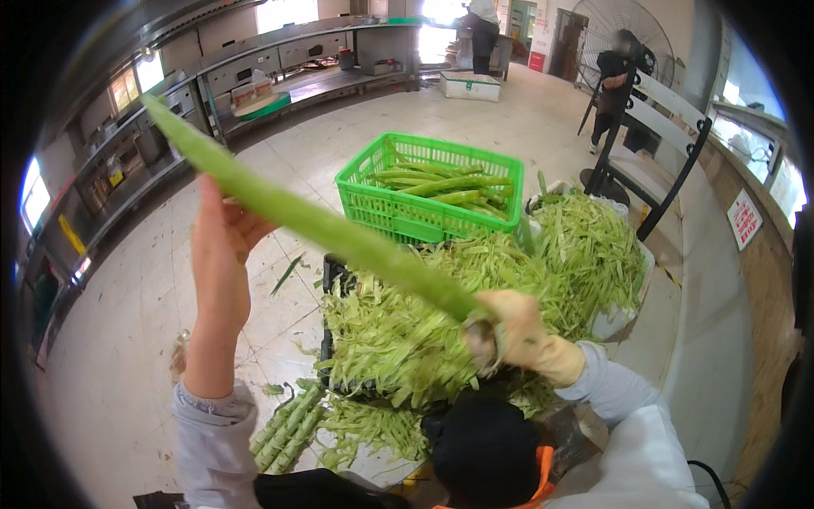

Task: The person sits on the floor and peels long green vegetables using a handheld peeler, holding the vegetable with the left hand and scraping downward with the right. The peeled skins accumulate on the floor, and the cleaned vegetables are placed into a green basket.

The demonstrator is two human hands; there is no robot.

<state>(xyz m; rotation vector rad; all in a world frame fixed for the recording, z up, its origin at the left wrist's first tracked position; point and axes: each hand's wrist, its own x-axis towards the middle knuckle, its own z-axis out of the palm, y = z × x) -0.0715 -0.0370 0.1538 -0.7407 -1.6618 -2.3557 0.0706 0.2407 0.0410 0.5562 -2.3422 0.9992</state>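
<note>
A long, peeled green stem vegetable (331, 242) slants across the view, its thin tip at upper left. My bare left hand (222, 235) is behind its upper part with the fingers bent; whether they grip it cannot be told. My right hand (521, 331), in a pale glove, is at the thick lower end, beside a blurred round rim; its fingertips are hidden. Below lies a heap of green peelings (407, 343) in a black crate (328, 273). Several peeled stems (445, 184) lie in a green plastic basket (420, 226) beyond it. Unpeeled stems (289, 429) rest on the floor at lower left.
More peelings (585, 261) overflow a white container (626, 324) at right, near a black-framed chair (648, 159). Steel counters (318, 83) run along the left and back. A white foam box (470, 86) stands on the floor. Two people (613, 89) are in the background.
</note>
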